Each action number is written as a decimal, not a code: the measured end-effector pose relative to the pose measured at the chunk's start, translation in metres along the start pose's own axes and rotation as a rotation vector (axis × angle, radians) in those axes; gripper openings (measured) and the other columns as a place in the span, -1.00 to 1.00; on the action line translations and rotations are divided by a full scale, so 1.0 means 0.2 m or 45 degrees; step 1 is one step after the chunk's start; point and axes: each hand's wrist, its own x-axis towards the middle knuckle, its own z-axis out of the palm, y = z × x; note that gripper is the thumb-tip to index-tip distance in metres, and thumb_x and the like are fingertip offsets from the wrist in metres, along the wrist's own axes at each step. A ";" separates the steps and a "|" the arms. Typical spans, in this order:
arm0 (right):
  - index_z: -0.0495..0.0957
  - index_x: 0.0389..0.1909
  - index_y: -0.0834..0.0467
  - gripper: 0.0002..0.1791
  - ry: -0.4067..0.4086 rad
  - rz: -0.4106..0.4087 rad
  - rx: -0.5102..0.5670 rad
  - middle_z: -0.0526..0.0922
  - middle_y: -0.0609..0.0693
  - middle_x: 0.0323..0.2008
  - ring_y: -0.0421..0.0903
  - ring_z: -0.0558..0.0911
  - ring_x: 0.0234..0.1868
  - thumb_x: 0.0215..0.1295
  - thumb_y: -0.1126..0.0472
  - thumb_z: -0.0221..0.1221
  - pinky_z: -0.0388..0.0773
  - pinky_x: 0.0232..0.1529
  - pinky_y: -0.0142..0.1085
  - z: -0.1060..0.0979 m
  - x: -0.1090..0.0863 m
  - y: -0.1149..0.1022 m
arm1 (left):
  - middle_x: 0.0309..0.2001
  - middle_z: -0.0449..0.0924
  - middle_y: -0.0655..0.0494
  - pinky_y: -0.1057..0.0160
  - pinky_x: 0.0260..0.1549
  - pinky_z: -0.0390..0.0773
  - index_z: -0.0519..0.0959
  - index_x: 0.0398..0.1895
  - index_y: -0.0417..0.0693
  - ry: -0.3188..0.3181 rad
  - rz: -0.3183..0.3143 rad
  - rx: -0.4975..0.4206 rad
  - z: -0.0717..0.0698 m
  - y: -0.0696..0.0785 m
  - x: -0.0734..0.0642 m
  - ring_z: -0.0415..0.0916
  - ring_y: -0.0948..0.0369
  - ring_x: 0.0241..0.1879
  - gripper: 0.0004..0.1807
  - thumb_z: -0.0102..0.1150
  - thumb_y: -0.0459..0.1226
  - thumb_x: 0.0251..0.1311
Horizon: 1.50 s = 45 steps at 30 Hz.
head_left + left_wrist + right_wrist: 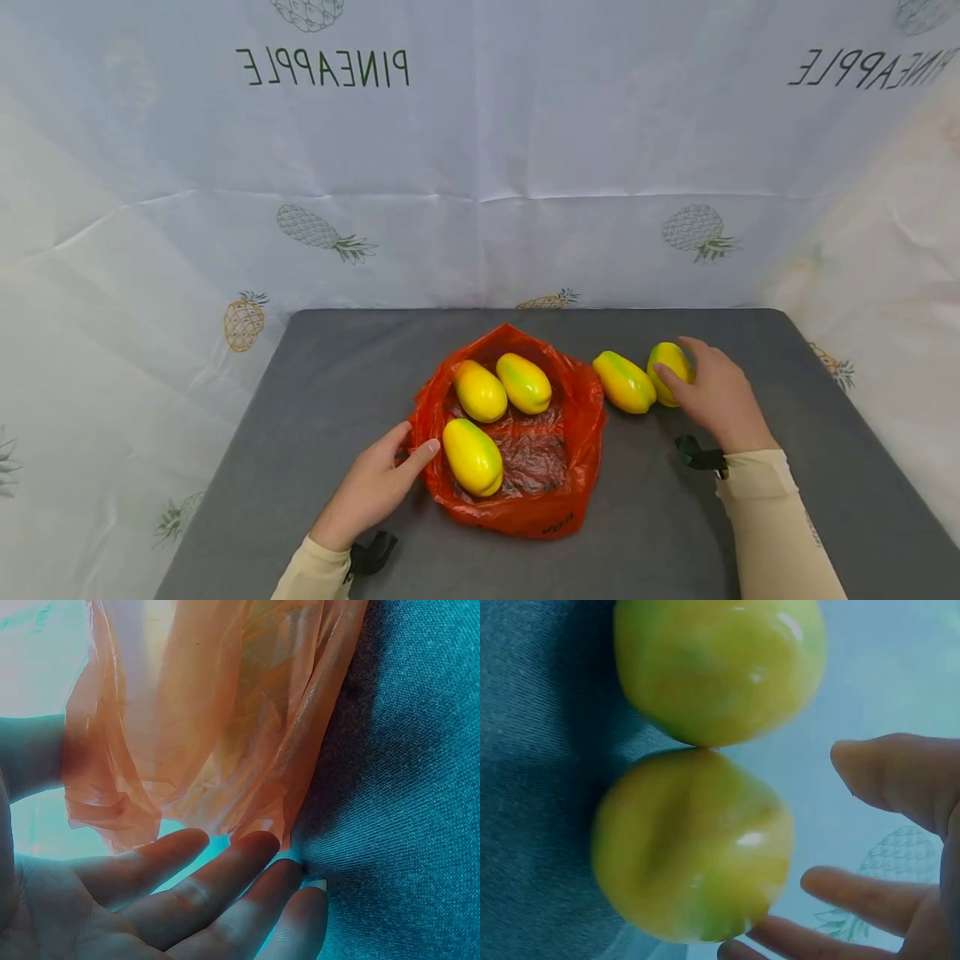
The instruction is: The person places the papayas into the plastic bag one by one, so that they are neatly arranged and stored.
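A red plastic bag (525,514) stands with its mouth spread wide and holds three yellow-green papayas (472,458). At its left side is my left hand (375,479), thumb over the rim. The left wrist view shows its fingers fairly straight beside the orange-looking film of the bag (202,697). Right of the bag, two more papayas lie side by side and touch. My right hand (716,392) reaches around the farther-right papaya (667,373). In the right wrist view, its thumb (892,772) is apart from that papaya (697,855), while lower fingertips meet its edge.
Between the bag and the right-hand fruit lies another papaya (625,382), close to the bag's right wall. A dark grey cloth covers the table (345,375). Behind it hangs a pale curtain (480,150) printed with pineapples.
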 end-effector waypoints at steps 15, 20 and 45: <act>0.15 0.62 0.43 0.05 -0.053 0.091 0.043 0.32 0.63 0.46 0.63 0.38 0.36 0.61 -0.41 -0.01 0.40 0.27 0.52 0.04 0.01 0.07 | 0.22 0.73 0.22 -0.01 0.14 0.73 0.50 0.48 0.22 -0.010 0.000 0.006 0.00 0.00 0.00 0.70 0.19 0.15 -0.33 0.27 0.25 0.44; 0.12 0.63 0.43 0.08 -0.094 0.103 0.068 0.33 0.61 0.46 0.56 0.46 0.31 0.59 -0.44 -0.01 0.48 0.23 0.45 0.06 0.02 0.07 | 0.25 0.72 0.21 -0.06 0.19 0.72 0.49 0.50 0.22 -0.001 -0.009 0.018 0.00 0.00 0.00 0.70 0.15 0.20 -0.33 0.27 0.24 0.44; 0.10 0.65 0.39 0.03 -0.125 0.117 0.093 0.36 0.57 0.47 0.51 0.53 0.27 0.61 -0.39 0.00 0.55 0.17 0.38 0.04 0.01 0.10 | 0.30 0.70 0.14 -0.08 0.20 0.72 0.50 0.50 0.13 0.007 0.007 0.031 0.01 0.00 0.00 0.70 0.12 0.21 -0.32 0.29 0.20 0.46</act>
